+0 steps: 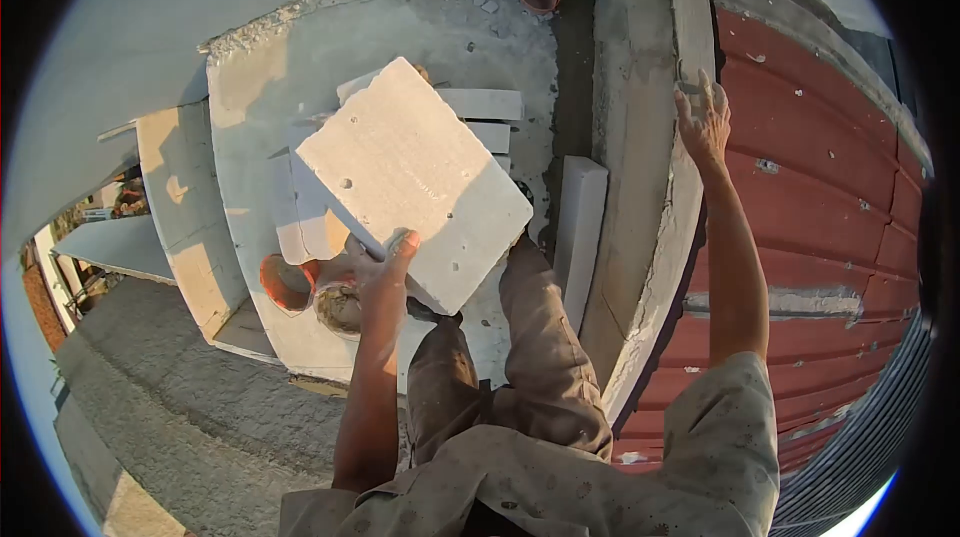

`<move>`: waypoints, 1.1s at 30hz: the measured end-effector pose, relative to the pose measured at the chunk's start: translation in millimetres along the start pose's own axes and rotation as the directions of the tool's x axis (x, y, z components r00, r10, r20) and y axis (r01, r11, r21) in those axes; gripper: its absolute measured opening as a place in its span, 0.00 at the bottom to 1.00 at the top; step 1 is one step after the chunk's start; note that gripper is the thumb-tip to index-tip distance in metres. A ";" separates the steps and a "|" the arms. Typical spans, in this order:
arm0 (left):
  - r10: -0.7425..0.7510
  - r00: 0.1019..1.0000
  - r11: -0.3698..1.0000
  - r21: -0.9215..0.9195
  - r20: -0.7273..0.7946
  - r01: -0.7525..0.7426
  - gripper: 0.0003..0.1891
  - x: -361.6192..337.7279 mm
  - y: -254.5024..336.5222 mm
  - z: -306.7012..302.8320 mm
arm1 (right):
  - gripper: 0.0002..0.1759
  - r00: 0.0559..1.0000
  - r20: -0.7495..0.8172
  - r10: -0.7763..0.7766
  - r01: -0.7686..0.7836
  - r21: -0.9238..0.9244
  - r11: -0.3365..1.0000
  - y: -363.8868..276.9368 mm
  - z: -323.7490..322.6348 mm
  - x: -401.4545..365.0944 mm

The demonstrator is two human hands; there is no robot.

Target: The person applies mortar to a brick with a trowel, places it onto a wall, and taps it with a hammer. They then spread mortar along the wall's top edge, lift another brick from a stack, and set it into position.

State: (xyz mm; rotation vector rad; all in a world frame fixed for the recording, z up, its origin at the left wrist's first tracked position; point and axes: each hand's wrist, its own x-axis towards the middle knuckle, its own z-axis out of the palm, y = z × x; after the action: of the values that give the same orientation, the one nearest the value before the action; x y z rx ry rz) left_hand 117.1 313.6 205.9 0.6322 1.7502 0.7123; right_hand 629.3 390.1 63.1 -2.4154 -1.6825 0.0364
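The left hand [385, 272] grips a flat, pitted, pale square block [412, 182] from below, fingers curled over its edge. Right of the block, the right hand [703, 122] rests open-fingered on the rough concrete wall [650, 137].

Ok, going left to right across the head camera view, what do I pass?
Orange bucket → left hand gripping the white slab → upright white block → right hand at the concrete parapet → red corrugated roof.

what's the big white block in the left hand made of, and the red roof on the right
The white block looks like lightweight aerated concrete: chalky matt off-white face, small pits, straight cut edges. Another cast masonry is possible. The red roof seems to be painted sheet metal: ribbed panels, dull red coat, pale mortar-like splashes.
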 end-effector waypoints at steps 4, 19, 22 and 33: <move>0.114 0.977 0.993 -0.046 0.182 -0.108 0.44 89.0 -12.7 167.7 | 0.40 0.995 -0.046 -0.086 0.077 -0.170 0.982 0.9 24.0 -12.5; 0.207 0.976 0.671 0.716 0.066 -0.191 0.59 220.4 -178.4 461.6 | 0.38 0.993 -0.098 -0.063 0.070 0.069 0.995 7.1 24.7 -12.0; 0.124 0.990 0.724 0.677 0.064 -0.135 0.60 217.7 -187.2 468.5 | 0.38 0.988 -0.103 -0.118 0.121 0.022 0.992 10.3 27.3 -10.0; 0.072 0.988 0.771 0.621 0.139 -0.144 0.58 185.3 -214.4 487.1 | 0.37 0.983 -0.110 -0.145 0.148 0.016 0.989 11.5 27.4 -8.4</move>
State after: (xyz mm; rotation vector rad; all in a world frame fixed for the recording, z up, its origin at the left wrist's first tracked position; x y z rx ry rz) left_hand 521.4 376.0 -181.6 1.2148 1.8558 0.1306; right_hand 633.3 382.5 33.5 -2.2264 -1.7937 -0.0942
